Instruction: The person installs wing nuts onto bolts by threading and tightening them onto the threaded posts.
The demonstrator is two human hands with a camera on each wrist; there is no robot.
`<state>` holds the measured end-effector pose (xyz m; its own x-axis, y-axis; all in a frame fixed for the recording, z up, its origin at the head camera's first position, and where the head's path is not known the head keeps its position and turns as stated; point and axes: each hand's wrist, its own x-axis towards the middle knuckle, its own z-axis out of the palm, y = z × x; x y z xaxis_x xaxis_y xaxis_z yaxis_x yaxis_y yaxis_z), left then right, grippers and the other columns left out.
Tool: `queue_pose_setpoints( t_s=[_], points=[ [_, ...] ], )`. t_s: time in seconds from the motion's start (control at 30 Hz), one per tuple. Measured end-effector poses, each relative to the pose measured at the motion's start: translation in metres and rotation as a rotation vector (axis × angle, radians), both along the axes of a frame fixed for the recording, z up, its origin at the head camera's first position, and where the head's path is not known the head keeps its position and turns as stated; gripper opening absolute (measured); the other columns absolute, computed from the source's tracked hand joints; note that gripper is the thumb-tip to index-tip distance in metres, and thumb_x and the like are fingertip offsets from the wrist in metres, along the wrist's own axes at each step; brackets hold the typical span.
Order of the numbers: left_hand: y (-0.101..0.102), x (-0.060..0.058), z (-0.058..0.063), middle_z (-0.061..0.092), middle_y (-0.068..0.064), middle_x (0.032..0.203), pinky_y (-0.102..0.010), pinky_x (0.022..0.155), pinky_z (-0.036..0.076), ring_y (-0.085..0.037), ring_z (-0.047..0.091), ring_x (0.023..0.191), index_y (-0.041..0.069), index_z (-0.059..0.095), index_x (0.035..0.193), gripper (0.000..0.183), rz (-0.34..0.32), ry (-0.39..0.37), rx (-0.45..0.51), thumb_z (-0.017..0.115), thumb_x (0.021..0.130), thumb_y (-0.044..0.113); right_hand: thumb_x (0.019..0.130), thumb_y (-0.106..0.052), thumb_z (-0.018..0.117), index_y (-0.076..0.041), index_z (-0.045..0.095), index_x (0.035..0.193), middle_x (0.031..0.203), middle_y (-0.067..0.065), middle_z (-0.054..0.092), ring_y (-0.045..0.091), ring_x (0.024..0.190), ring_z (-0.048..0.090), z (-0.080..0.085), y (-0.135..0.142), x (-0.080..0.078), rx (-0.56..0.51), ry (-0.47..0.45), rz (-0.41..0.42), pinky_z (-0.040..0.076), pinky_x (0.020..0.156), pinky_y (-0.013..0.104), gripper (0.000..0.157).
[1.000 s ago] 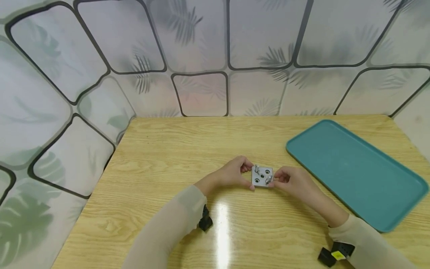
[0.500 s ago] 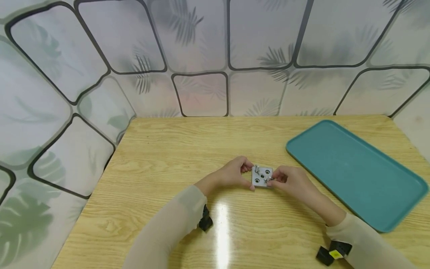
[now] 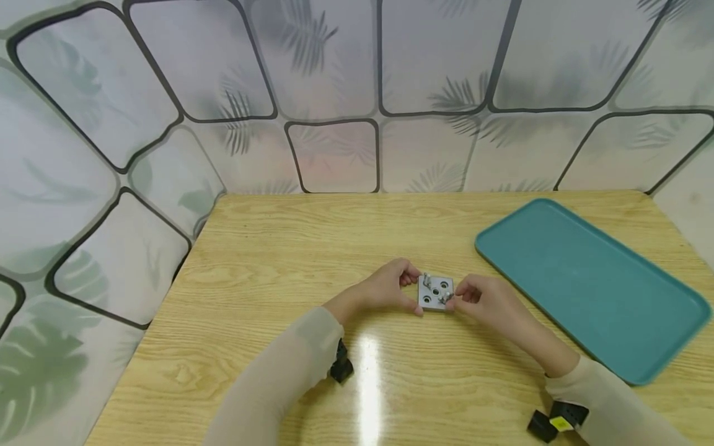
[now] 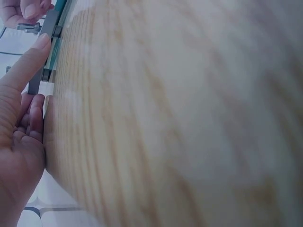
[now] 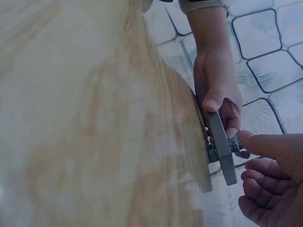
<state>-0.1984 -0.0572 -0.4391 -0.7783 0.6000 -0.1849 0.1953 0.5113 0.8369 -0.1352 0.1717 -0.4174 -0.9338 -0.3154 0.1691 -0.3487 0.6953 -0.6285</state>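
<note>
A small square grey metal plate (image 3: 434, 306) with several round holes sits between both hands over the table. My left hand (image 3: 386, 287) grips its left side, thumb at the near corner, fingers at the far one. One wing nut (image 3: 427, 281) stands at the plate's far left. My right hand (image 3: 492, 305) pinches the other wing nut (image 5: 235, 143) at the near right, its thumb tip on it in the right wrist view. Below the plate, a bolt head (image 4: 46, 74) shows in the left wrist view. The right fingertips partly hide the near wing nut.
A teal tray (image 3: 580, 272) lies at an angle on the right of the wooden table (image 3: 290, 248), close to the right forearm. Behind the table hangs a patterned curtain-like backdrop (image 3: 334, 74). Black wrist cameras sit at both sleeves.
My right fingers moved left over the near wing nut, then drew back slightly right. That wing nut now stands at a different angle. The left hand and the plate have stayed put.
</note>
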Motion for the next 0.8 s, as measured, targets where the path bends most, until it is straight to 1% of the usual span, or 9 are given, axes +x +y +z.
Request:
queue_pose_setpoints(
  t_s=[0.1, 0.33, 0.6, 0.8],
  points=[
    [0.0, -0.0006, -0.0005, 0.052, 0.001, 0.104, -0.021, 0.084, 0.042, -0.011, 0.048, 0.094, 0.008, 0.054, 0.116, 0.066, -0.002, 0.005, 0.0, 0.089, 0.063, 0.024, 0.074, -0.016, 0.081, -0.007, 0.068, 0.081, 0.067, -0.004, 0.057, 0.006, 0.061, 0.049, 0.0002, -0.0001, -0.0011, 0.001, 0.007, -0.019, 0.043, 0.055, 0.023, 0.017],
    [-0.0004, 0.0002, 0.0012, 0.052, 0.002, 0.106, -0.022, 0.086, 0.041, -0.01, 0.048, 0.096, 0.009, 0.053, 0.118, 0.067, -0.002, -0.011, -0.01, 0.088, 0.064, 0.026, 0.073, -0.016, 0.082, -0.005, 0.068, 0.082, 0.068, -0.003, 0.058, 0.005, 0.061, 0.05, 0.0003, -0.0033, -0.0054, -0.007, 0.015, 0.026, 0.044, 0.055, 0.023, 0.02],
    [-0.0003, -0.0002, 0.0016, 0.051, 0.002, 0.106, -0.021, 0.086, 0.041, -0.01, 0.047, 0.096, 0.009, 0.053, 0.118, 0.066, -0.005, -0.01, -0.01, 0.088, 0.065, 0.025, 0.075, -0.016, 0.08, -0.007, 0.068, 0.081, 0.066, -0.005, 0.057, 0.006, 0.06, 0.05, 0.0003, -0.0052, -0.0073, 0.011, -0.012, 0.024, 0.043, 0.054, 0.023, 0.017],
    [-0.0004, 0.0, 0.0011, 0.051, 0.002, 0.106, -0.02, 0.085, 0.041, -0.01, 0.047, 0.096, 0.009, 0.053, 0.118, 0.065, -0.002, -0.008, 0.0, 0.088, 0.065, 0.024, 0.074, -0.015, 0.08, -0.01, 0.066, 0.075, 0.063, -0.006, 0.053, 0.005, 0.058, 0.044, 0.001, -0.0036, -0.004, 0.02, -0.008, 0.035, 0.039, 0.052, 0.023, 0.016]
  ],
)
